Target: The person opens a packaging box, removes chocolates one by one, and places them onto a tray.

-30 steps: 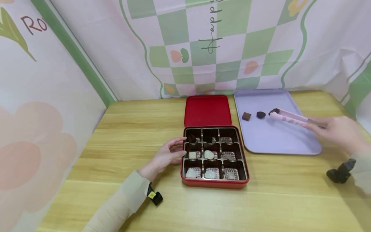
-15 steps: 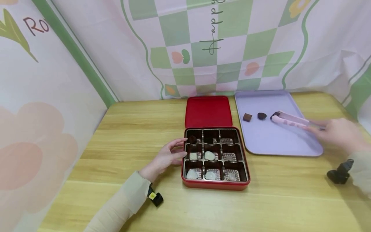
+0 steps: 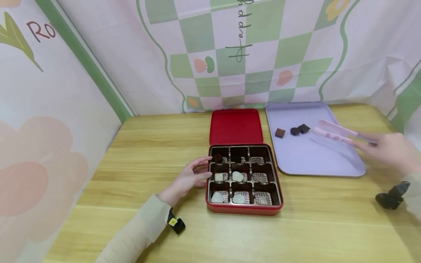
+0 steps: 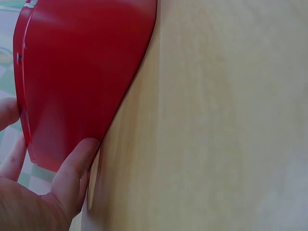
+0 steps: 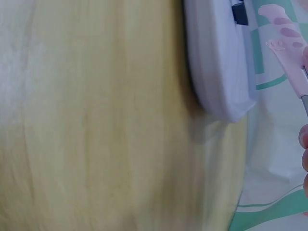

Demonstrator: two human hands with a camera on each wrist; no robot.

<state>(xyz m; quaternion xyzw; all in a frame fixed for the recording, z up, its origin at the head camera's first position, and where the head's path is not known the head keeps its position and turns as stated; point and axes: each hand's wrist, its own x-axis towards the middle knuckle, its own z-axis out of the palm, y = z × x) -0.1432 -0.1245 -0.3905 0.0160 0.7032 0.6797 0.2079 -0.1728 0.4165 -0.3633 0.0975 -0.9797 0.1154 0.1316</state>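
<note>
Pink tongs (image 3: 332, 133): head view, right hand (image 3: 388, 149) grips handles, tips apart over lilac tray (image 3: 315, 160), near 3 chocs (image 3: 303, 128).
Left wrist: left hand (image 4: 33, 192), fingers resting vs red box (image 4: 77, 82), steadying it.
Right wrist: tongs (image 5: 288, 57) beside tray (image 5: 216, 62); squeeze gently, lift level.

Our left hand (image 3: 190, 176) rests near centre, fingers loosely curved; our right hand (image 3: 388, 149) reaches far right, fingers pinching.

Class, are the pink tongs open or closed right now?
Open: the pink tongs show two separated arms with nothing between them, above the lilac tray.
</note>
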